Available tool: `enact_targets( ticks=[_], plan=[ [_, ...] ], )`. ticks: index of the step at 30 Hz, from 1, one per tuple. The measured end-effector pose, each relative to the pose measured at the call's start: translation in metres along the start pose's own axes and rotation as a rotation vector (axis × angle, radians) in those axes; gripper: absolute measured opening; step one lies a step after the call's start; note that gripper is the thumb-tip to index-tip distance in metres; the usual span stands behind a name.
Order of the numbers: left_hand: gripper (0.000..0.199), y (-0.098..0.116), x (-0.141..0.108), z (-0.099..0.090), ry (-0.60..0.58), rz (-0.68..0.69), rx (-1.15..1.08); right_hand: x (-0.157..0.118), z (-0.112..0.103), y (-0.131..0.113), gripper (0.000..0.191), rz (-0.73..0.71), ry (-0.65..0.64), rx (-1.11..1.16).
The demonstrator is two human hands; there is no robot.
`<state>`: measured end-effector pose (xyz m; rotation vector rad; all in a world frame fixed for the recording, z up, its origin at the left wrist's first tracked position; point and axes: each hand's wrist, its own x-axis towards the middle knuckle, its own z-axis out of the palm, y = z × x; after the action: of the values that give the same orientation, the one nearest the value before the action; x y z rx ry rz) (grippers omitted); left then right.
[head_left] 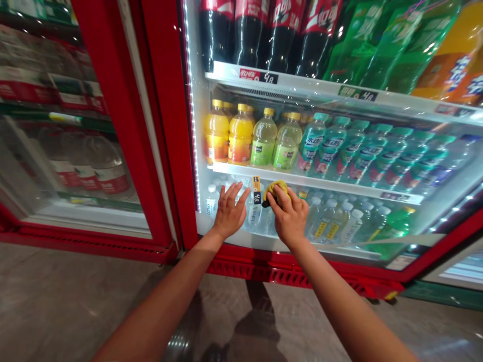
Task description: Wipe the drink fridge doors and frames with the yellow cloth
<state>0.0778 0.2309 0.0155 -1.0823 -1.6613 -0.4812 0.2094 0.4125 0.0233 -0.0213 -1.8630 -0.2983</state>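
Note:
My left hand [229, 213] is spread out in front of the lower part of a red-framed drinks fridge, near the shelf of water bottles, with nothing in it. To its right, my right hand [290, 213] grips a bunched yellow cloth [278, 189] with a dark patch at its lower left. Between both hands hangs a small price label [257, 190], tilted off the shelf line. Behind the fingers stand clear water bottles [254, 213], partly hidden. I cannot tell whether the hands touch glass.
The middle shelf edge [339, 183] bears yellow, pale green and teal-capped bottles [315, 138]. Large cola bottles [251, 30] stand above. A second red-framed fridge [128, 125] adjoins on the left. Below lie a red vent grille [260, 271] and grey floor [56, 301].

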Motion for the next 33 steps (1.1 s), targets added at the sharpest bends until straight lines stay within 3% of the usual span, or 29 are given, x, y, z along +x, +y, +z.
enact_targets(
  ticks=[4, 6, 8, 12, 14, 16, 19, 21, 22, 24, 26, 29, 31, 33],
  plan=[
    [0.076, 0.008, 0.002, 0.007, 0.023, 0.01, -0.027, -0.017, 0.004, -0.008, 0.048, -0.192, -0.097, 0.049],
    [0.076, 0.011, 0.003, 0.011, 0.022, 0.027, -0.031, -0.036, 0.001, 0.012, 0.045, -0.315, -0.138, 0.068],
    [0.075, 0.015, 0.006, 0.015, 0.044, 0.05, -0.018, -0.049, -0.007, 0.042, 0.043, -0.341, -0.119, 0.03],
    [0.073, 0.027, 0.013, 0.025, 0.102, 0.057, 0.01, -0.038, -0.022, 0.085, 0.047, -0.114, 0.017, -0.121],
    [0.073, 0.035, 0.015, 0.03, 0.094, 0.044, -0.001, -0.027, -0.023, 0.084, 0.046, 0.014, 0.057, -0.148],
    [0.073, 0.043, 0.017, 0.035, 0.06, 0.031, -0.031, -0.025, -0.02, 0.074, 0.045, 0.031, 0.065, -0.144],
    [0.075, 0.052, 0.016, 0.042, 0.002, 0.058, -0.094, -0.044, -0.018, 0.066, 0.043, -0.225, -0.008, -0.087],
    [0.077, 0.055, 0.016, 0.045, -0.016, 0.093, -0.123, -0.059, -0.021, 0.077, 0.039, -0.385, -0.081, -0.051],
    [0.078, 0.056, 0.016, 0.046, -0.021, 0.104, -0.13, -0.065, -0.023, 0.085, 0.038, -0.395, -0.108, -0.048],
    [0.08, 0.058, 0.018, 0.047, -0.02, 0.106, -0.129, -0.066, -0.027, 0.104, 0.043, -0.258, -0.096, -0.073],
    [0.08, 0.06, 0.02, 0.047, -0.006, 0.096, -0.118, -0.057, -0.026, 0.114, 0.05, -0.016, 0.011, -0.099],
    [0.079, 0.067, 0.023, 0.049, 0.017, 0.095, -0.091, -0.043, -0.015, 0.098, 0.057, 0.28, 0.17, -0.095],
    [0.078, 0.072, 0.024, 0.051, 0.011, 0.109, -0.079, -0.044, -0.008, 0.077, 0.059, 0.289, 0.157, -0.076],
    [0.077, 0.077, 0.024, 0.054, 0.002, 0.13, -0.079, -0.053, -0.005, 0.064, 0.056, 0.105, 0.073, -0.056]
  ],
)
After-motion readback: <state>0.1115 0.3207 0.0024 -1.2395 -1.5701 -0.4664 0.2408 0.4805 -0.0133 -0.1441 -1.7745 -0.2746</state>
